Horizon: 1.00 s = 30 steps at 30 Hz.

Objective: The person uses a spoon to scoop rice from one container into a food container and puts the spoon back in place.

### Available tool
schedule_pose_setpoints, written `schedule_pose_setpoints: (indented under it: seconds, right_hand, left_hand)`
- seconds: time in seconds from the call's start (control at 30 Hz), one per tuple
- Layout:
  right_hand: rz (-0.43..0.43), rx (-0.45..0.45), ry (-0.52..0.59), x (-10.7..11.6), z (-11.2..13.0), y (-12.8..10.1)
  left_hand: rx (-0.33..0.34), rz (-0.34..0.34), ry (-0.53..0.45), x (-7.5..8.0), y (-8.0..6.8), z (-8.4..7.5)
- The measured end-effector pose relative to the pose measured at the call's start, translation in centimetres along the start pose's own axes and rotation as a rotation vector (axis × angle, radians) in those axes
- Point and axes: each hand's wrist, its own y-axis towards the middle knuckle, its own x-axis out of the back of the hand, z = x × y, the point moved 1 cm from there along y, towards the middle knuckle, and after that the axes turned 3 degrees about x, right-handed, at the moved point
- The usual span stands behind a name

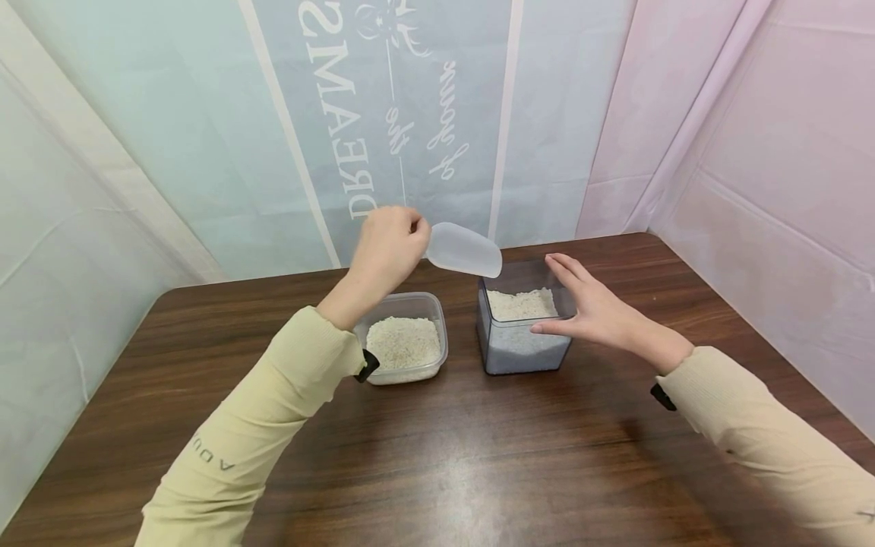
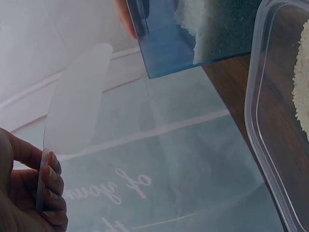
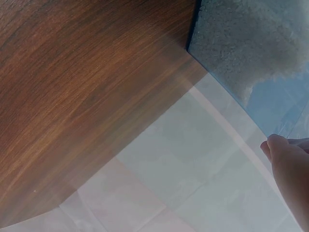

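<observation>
My left hand (image 1: 391,241) grips the handle of a translucent white scoop (image 1: 465,249), its fingers curled round it in the left wrist view. The scoop is raised, with its tip near the back left rim of a dark clear square container (image 1: 525,357). Rice (image 1: 522,304) lies in that container, heaped higher at the back. My right hand (image 1: 601,308) holds the container at its right side, thumb at the front rim and fingers at the back. A clear shallow plastic box (image 1: 444,342) with rice (image 1: 403,343) stands left of it, below my left wrist.
Both containers stand on a dark brown wooden table (image 1: 437,456). Behind the table hangs a pale blue cloth (image 1: 437,114) with white lettering, and pale cloth walls (image 1: 786,190) flank it. Dark bands (image 1: 368,366) sit at both wrists.
</observation>
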Motion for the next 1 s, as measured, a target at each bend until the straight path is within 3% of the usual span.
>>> schedule_pose_setpoints:
  seconds: [0.5, 1.0]
  right_hand:
    - [-0.001, -0.002, 0.002, -0.1, 0.0, 0.1]
    - [0.003, -0.006, 0.003, -0.1, -0.1, 0.1]
  left_hand:
    - [-0.089, -0.020, 0.080, -1.6, 0.0, -1.0]
    - [-0.230, -0.060, 0.184, -2.7, 0.1, -2.3]
